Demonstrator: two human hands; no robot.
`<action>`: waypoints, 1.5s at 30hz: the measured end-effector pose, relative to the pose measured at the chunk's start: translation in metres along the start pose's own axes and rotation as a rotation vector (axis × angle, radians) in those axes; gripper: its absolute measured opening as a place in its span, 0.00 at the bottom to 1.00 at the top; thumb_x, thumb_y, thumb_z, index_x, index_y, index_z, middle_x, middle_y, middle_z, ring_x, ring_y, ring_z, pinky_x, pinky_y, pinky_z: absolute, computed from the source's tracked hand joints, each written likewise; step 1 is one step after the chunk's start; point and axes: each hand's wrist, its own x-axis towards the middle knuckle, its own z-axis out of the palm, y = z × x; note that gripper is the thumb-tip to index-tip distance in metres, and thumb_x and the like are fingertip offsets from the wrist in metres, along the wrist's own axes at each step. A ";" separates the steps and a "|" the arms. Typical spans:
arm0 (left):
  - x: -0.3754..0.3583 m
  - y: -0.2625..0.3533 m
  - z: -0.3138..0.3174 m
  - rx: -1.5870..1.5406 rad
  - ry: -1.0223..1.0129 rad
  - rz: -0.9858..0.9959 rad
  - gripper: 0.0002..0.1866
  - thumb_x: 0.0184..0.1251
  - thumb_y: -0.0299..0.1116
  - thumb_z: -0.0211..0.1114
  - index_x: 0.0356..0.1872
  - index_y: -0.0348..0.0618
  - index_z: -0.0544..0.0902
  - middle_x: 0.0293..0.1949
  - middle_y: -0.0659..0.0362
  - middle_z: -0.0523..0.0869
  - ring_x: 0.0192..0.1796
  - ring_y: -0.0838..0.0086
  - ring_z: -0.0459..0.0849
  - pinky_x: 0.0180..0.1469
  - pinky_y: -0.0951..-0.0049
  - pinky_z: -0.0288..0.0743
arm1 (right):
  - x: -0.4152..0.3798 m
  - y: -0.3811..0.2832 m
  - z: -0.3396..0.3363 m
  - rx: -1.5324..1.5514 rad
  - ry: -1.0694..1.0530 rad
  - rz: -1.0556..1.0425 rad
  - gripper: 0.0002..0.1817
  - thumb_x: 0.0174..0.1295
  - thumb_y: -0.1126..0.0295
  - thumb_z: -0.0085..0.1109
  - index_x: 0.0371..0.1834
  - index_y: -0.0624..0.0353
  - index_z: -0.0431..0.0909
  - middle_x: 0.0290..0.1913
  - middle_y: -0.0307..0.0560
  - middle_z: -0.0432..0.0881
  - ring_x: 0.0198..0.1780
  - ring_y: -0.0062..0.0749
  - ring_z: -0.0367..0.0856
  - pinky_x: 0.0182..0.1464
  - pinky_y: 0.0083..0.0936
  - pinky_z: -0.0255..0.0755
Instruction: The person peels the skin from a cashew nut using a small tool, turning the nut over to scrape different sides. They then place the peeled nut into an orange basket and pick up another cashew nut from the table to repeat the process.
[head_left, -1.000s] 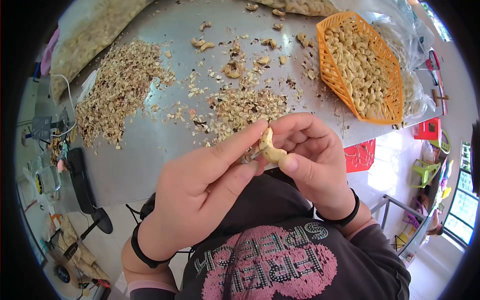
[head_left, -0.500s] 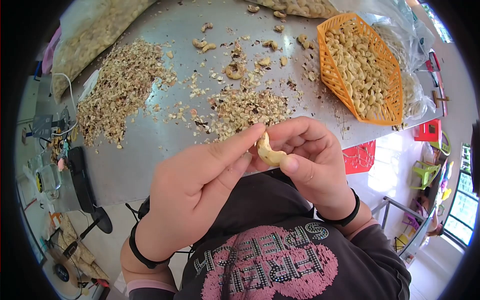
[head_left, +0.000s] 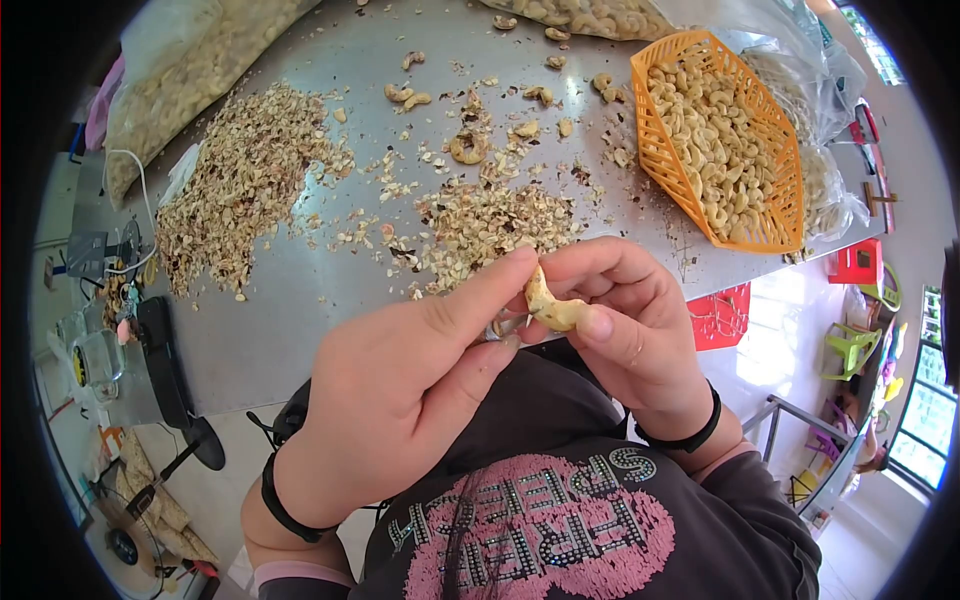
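Note:
A pale curved cashew nut (head_left: 550, 305) is pinched between the thumb and fingers of my right hand (head_left: 630, 335), just above the near edge of the steel table (head_left: 270, 320). My left hand (head_left: 400, 390) is closed, and its thumb tip presses against the nut's top end. A small metal tool tip (head_left: 498, 326) shows between my left fingers, under the nut. Both wrists wear black bands. The rest of the tool is hidden inside the fist.
An orange basket (head_left: 665, 165) full of peeled cashews stands at the right. Husk piles lie at the left (head_left: 240, 180) and centre (head_left: 490, 220), with loose nuts scattered behind. Clear bags of cashews lie at the top left (head_left: 180, 70) and top (head_left: 590, 12). Red stools (head_left: 722, 312) stand below the table edge.
My hands stayed together in the same place. The nut has been turned a little between my right fingers, and my left thumb has slid along it.

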 end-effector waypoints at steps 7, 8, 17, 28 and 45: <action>0.002 -0.003 0.000 0.264 0.061 0.205 0.20 0.51 0.20 0.55 0.49 0.40 0.73 0.28 0.54 0.80 0.27 0.70 0.78 0.30 0.78 0.70 | 0.000 0.003 -0.002 0.011 -0.032 -0.017 0.14 0.54 0.80 0.51 0.45 0.68 0.67 0.41 0.50 0.75 0.42 0.30 0.75 0.47 0.25 0.70; 0.002 -0.003 0.001 0.291 0.085 0.218 0.19 0.51 0.20 0.55 0.48 0.40 0.74 0.27 0.55 0.80 0.26 0.70 0.77 0.29 0.78 0.70 | 0.000 0.003 -0.002 0.001 -0.027 -0.016 0.14 0.54 0.80 0.51 0.45 0.68 0.67 0.41 0.50 0.75 0.42 0.30 0.75 0.47 0.25 0.70; 0.001 0.001 -0.003 -0.105 -0.025 -0.085 0.17 0.55 0.21 0.54 0.49 0.41 0.74 0.30 0.55 0.81 0.27 0.75 0.79 0.27 0.80 0.70 | 0.001 0.003 -0.003 0.077 -0.037 0.016 0.13 0.54 0.80 0.51 0.43 0.68 0.67 0.40 0.50 0.75 0.41 0.31 0.76 0.46 0.25 0.71; 0.005 -0.001 -0.005 -0.116 -0.039 -0.081 0.17 0.56 0.22 0.53 0.49 0.41 0.73 0.31 0.55 0.80 0.31 0.74 0.80 0.31 0.80 0.71 | 0.001 0.001 -0.002 0.008 -0.023 0.035 0.13 0.54 0.79 0.51 0.43 0.68 0.66 0.39 0.48 0.74 0.41 0.29 0.75 0.45 0.25 0.71; 0.003 -0.005 -0.002 0.001 0.046 0.004 0.16 0.52 0.20 0.56 0.45 0.40 0.76 0.29 0.55 0.80 0.28 0.70 0.79 0.31 0.78 0.71 | 0.000 0.002 -0.003 -0.085 -0.022 0.051 0.15 0.51 0.79 0.55 0.43 0.67 0.68 0.40 0.45 0.75 0.41 0.23 0.73 0.44 0.18 0.68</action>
